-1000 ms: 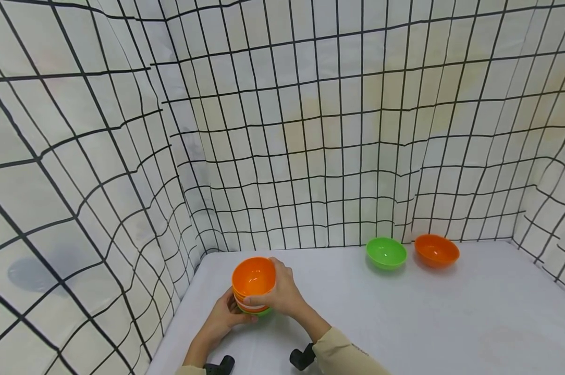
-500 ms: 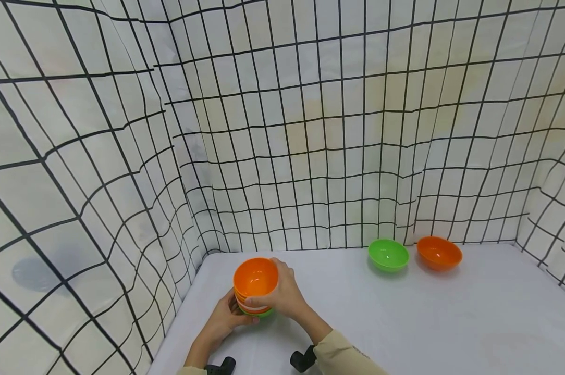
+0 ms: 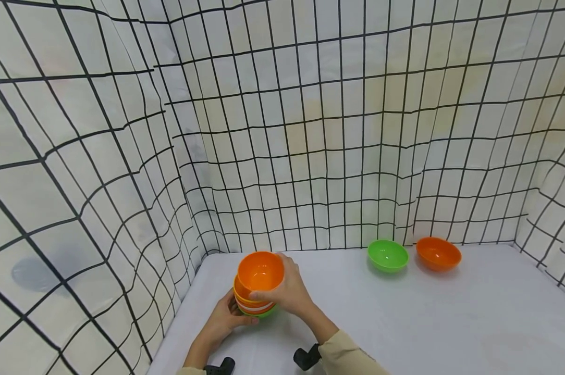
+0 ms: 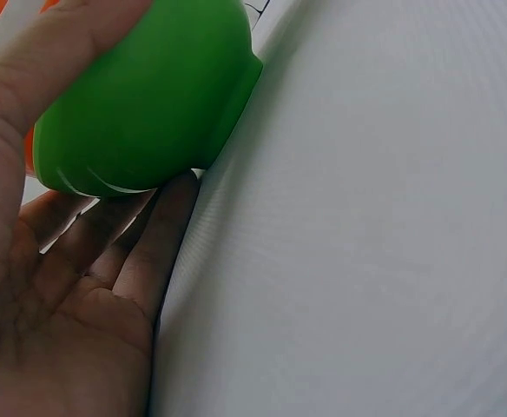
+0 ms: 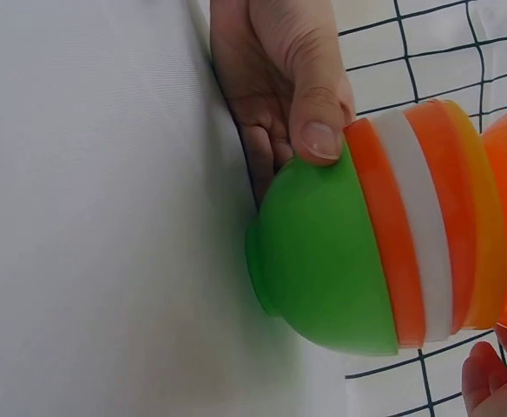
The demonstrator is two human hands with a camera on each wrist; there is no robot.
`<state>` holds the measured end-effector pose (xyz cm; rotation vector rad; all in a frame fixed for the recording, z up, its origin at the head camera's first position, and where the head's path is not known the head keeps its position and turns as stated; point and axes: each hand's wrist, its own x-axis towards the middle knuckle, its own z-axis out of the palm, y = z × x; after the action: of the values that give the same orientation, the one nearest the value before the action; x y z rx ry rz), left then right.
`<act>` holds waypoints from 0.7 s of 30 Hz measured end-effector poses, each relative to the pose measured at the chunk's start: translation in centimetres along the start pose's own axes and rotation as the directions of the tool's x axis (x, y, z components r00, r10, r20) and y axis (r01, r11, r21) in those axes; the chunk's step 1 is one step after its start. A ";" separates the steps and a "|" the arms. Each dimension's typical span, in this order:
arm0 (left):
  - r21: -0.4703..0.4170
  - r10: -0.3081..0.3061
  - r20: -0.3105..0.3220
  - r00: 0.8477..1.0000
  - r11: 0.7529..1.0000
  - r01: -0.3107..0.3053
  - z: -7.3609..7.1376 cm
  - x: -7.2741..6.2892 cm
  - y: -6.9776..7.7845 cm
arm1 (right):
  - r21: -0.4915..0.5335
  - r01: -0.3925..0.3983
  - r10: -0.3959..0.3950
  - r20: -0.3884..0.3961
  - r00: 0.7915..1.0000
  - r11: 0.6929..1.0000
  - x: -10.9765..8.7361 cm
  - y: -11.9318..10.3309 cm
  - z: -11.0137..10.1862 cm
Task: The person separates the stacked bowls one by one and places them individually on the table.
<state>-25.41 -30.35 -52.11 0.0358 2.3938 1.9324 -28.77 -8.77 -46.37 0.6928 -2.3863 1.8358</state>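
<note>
At the left of the table stands a nested stack of bowls, with a green bowl (image 5: 323, 261) at the bottom and orange, white and yellow-orange rims (image 5: 483, 217) above it. My left hand (image 3: 220, 319) grips the green bowl low down, thumb on the near side and fingers round the other. An orange bowl (image 3: 261, 270) is raised and tilted over the top of the stack. My right hand (image 3: 289, 286) holds it by its right side, thumb at the front. In the right wrist view a gap shows between this bowl and the rim below.
At the back right, a green bowl (image 3: 388, 255) and an orange bowl (image 3: 438, 253) sit side by side on the white table (image 3: 404, 323). White walls with black grid lines (image 3: 310, 130) enclose the table at the back and sides.
My right hand has lifted the top orange bowl up and slightly right, out of the stack. My left hand has stayed on the green bowl.
</note>
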 end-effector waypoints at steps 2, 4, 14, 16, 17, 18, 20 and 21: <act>-0.003 -0.004 0.005 1.000 1.000 0.004 0.0 0.0 0.1 | 0.012 0.006 -0.006 -0.003 1.000 1.000 0.1 0.0 -0.3; -0.003 -0.006 0.010 1.000 1.000 0.006 -0.1 -0.1 0.0 | 0.024 0.016 -0.016 -0.001 1.000 1.000 0.1 0.0 -0.5; 0.007 -0.008 0.010 1.000 1.000 0.008 -0.3 0.0 0.0 | 0.043 0.005 -0.005 0.013 1.000 0.999 -0.2 -0.3 -1.9; 0.008 -0.010 0.004 1.000 1.000 0.010 -0.3 0.0 -0.1 | 0.043 -0.004 0.003 0.020 1.000 0.999 -0.3 -0.3 -2.0; 0.009 -0.011 0.003 1.000 1.000 0.011 -0.3 0.0 -0.1 | 0.041 -0.012 0.011 0.023 1.000 0.999 -0.3 -0.3 -2.0; 0.012 -0.011 0.002 1.000 1.000 0.011 -0.3 0.0 -0.1 | 0.039 -0.015 0.014 0.025 1.000 0.999 -0.3 -0.3 -2.0; 0.016 -0.010 0.003 1.000 1.000 0.010 -0.3 0.1 -0.1 | 0.039 -0.019 0.018 0.024 1.000 0.999 -0.4 -0.2 -2.1; 0.018 -0.011 0.004 1.000 1.000 0.011 -0.2 0.1 -0.1 | 0.041 -0.018 0.017 0.026 1.000 0.999 -0.5 -0.2 -2.2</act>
<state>-25.53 -30.60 -52.21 0.0278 2.4038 1.9047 -28.78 -6.63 -45.67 0.7046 -2.3837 1.9004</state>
